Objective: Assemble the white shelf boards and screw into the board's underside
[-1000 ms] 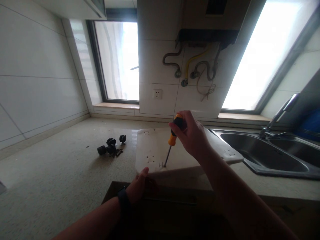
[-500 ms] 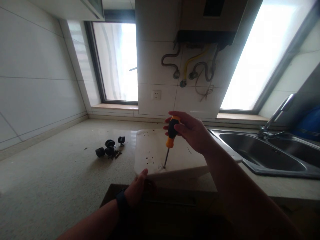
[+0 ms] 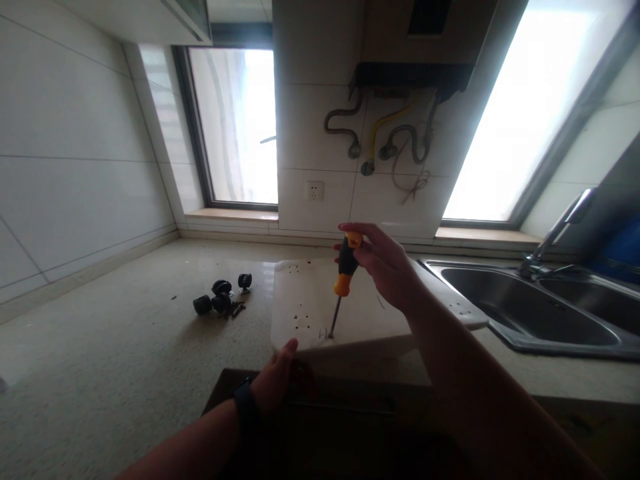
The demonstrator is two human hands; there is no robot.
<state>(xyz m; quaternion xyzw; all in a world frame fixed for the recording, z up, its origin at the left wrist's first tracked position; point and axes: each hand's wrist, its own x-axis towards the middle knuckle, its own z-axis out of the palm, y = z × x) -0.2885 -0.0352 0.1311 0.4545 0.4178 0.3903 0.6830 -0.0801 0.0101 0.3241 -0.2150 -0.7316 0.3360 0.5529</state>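
Observation:
My right hand [image 3: 384, 260] is closed around the yellow and black handle of a screwdriver [image 3: 343, 287]. The tool leans a little, its tip down on the front part of a white panel [image 3: 350, 313], where a screw seems to sit. With the thumb on top and the fingers underneath in shadow, my left hand [image 3: 280, 370] grips the panel's front left corner. Small holes in groups show near the panel's corners. Left of the panel lie several black caster wheels [image 3: 220, 297], with loose screws [image 3: 237, 309] beside them.
The speckled countertop [image 3: 125, 347] runs along the wall. A steel sink [image 3: 525, 313] with a faucet [image 3: 555, 233] stands at the right. Above hang a water heater [image 3: 415, 47] and its pipes [image 3: 370, 133]. A wall socket [image 3: 314, 191] is behind the panel.
The fingers of my right hand have shifted on the screwdriver handle, which appears slightly turned. The tip stays at the same spot, and my left hand keeps its hold on the corner.

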